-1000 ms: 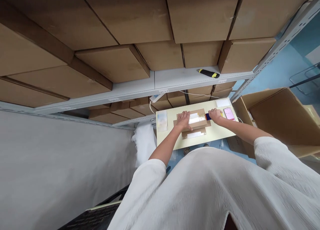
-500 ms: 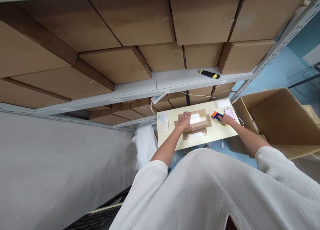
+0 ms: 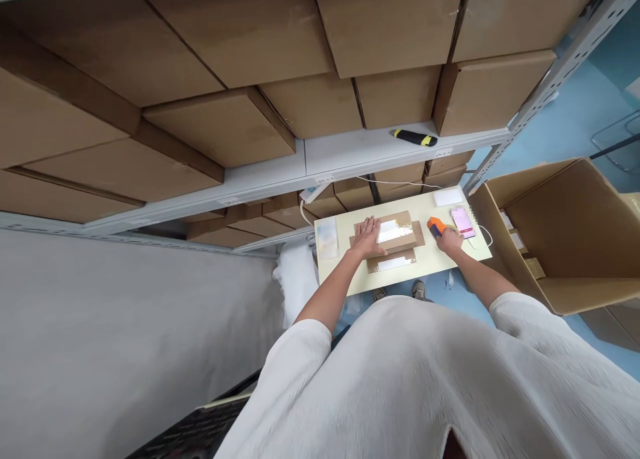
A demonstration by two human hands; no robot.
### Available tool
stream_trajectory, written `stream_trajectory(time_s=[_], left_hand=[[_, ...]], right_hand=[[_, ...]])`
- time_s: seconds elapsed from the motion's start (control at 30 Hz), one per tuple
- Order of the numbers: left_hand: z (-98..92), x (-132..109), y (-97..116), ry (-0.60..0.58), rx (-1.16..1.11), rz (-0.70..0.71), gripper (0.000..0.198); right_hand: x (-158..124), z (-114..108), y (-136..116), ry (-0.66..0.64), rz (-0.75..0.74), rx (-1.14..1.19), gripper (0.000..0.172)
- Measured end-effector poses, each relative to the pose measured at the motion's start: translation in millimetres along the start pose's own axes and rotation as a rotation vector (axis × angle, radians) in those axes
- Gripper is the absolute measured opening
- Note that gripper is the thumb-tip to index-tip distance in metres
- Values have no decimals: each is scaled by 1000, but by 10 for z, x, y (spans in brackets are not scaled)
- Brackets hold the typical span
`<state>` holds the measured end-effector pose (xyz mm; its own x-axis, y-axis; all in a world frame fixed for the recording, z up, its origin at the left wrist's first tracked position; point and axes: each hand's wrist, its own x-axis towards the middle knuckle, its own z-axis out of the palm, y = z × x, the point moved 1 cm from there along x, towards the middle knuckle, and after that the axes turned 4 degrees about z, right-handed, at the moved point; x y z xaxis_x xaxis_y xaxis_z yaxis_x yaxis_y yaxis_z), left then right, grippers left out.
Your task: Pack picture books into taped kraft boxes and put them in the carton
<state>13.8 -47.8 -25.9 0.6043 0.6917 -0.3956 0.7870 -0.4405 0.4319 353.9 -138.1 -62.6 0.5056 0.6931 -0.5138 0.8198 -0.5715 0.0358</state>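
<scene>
My left hand (image 3: 369,239) lies flat with fingers apart on the left end of a small cardboard box (image 3: 400,248). A white label (image 3: 393,230) and shiny tape show on the box top. More brown cardboard (image 3: 393,261) with a white strip sticks out at its near side. To the right, my right hand (image 3: 451,241) is closed around an orange and dark-blue hand-held tool (image 3: 435,227), whose exact kind I cannot make out. The tool's orange end points toward the box, apart from it. A phone (image 3: 463,223) with a pink screen lies beside that hand.
The pale table (image 3: 340,282) also bears a white pad (image 3: 449,196) and a bluish-white sheet (image 3: 327,238). A black-and-yellow cutter (image 3: 415,138) rests on the shelf (image 3: 350,146) below stacked cartons (image 3: 220,126). A large open carton (image 3: 590,226) stands right; white wrapping (image 3: 295,279) hangs left.
My right hand has turned the tool, so more of its orange end shows, and has shifted slightly. My left hand stays on the box. The camera view has shifted a little.
</scene>
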Motion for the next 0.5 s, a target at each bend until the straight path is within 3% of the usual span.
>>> stream_trajectory(time_s=[0.13, 0.27, 0.37, 0.5], left_hand=[[-13, -148, 33, 40, -15, -1, 136], [-26, -311, -15, 155, -59, -60, 102], [-46, -354, -101, 290, -119, -199, 84], [-58, -264, -163, 394, -215, -378, 86]], right_hand=[[-24, 32, 34, -7, -44, -21, 43], [-83, -113, -15, 63, -78, -31, 46], [-148, -330, -220, 136, -180, 83, 48], [-300, -577, -693, 89, -327, 234, 63]])
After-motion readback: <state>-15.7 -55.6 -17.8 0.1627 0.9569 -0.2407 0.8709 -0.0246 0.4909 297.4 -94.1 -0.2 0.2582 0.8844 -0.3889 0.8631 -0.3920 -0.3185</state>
